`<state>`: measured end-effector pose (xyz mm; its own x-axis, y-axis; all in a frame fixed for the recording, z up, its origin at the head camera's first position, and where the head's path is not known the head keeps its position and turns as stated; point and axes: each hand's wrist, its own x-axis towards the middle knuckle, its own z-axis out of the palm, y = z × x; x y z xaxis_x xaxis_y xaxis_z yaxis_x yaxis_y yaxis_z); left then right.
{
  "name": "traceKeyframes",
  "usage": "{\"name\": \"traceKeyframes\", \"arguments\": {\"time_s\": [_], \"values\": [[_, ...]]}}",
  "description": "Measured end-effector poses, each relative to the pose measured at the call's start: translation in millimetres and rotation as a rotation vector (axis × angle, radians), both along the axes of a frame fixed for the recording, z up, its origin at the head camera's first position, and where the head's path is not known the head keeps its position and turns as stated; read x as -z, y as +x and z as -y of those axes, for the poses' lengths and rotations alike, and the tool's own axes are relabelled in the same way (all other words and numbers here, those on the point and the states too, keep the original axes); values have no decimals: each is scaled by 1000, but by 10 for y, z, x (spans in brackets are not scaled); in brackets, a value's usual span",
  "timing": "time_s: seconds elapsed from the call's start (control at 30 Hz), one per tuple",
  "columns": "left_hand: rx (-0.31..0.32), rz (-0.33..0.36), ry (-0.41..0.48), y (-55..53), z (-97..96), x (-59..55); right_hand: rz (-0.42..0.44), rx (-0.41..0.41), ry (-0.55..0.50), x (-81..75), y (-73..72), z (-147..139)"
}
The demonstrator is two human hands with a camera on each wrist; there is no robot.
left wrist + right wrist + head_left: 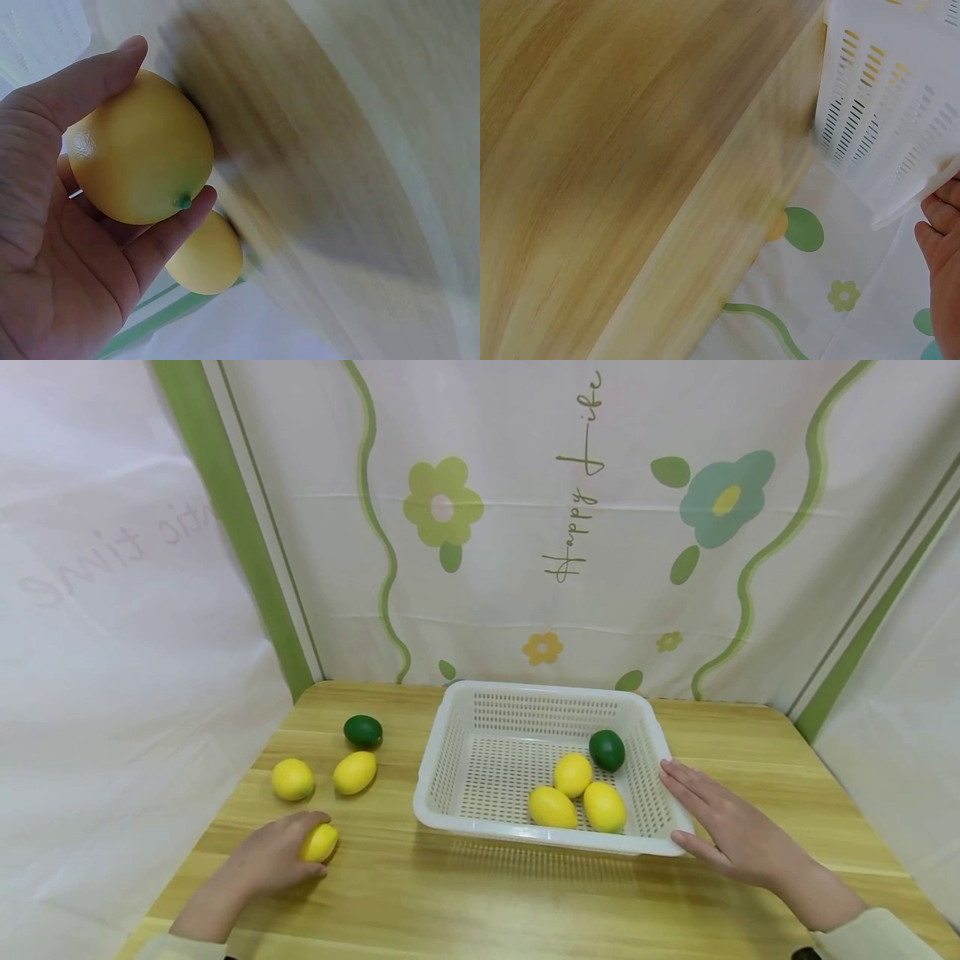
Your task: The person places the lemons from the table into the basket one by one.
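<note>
My left hand (270, 853) grips a yellow lemon (321, 843) at the left front of the table. In the left wrist view the thumb lies over this lemon (142, 146) and the fingers curl under it, its green-tipped end showing. My right hand (738, 835) rests with straight fingers against the right rim of a white plastic basket (487, 832). Inside, toward the right, sit three yellow lemons (553, 808) and one dark green fruit (607, 750). Beyond my left hand lie two more lemons (292, 779) and another dark green fruit (363, 731).
The wooden table (420, 910) ends at the back against a white curtain (510, 602) with printed flowers. Similar cloth hangs along the left and right sides. The basket stands near the table's middle, its slotted wall (862, 112) close up in the right wrist view.
</note>
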<state>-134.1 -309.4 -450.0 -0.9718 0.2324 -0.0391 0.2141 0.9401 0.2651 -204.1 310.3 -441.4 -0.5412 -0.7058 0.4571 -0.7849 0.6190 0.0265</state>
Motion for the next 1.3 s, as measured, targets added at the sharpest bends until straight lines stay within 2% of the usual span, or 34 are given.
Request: {"name": "traceKeyframes", "arguments": {"time_s": [0.5,0.97,1.13,1.3], "values": [[-4,21,17,8,-31,-31,0,-13,-8,-11,-18,2],[6,-16,3,13,-55,-64,8,-17,-11,-4,-31,-5],[23,-71,-6,9,-60,-65,5,-15,-10,-3,-32,-5],[70,-183,-16,1,-62,-53,9,-14,-11,-2,-30,-5]]}}
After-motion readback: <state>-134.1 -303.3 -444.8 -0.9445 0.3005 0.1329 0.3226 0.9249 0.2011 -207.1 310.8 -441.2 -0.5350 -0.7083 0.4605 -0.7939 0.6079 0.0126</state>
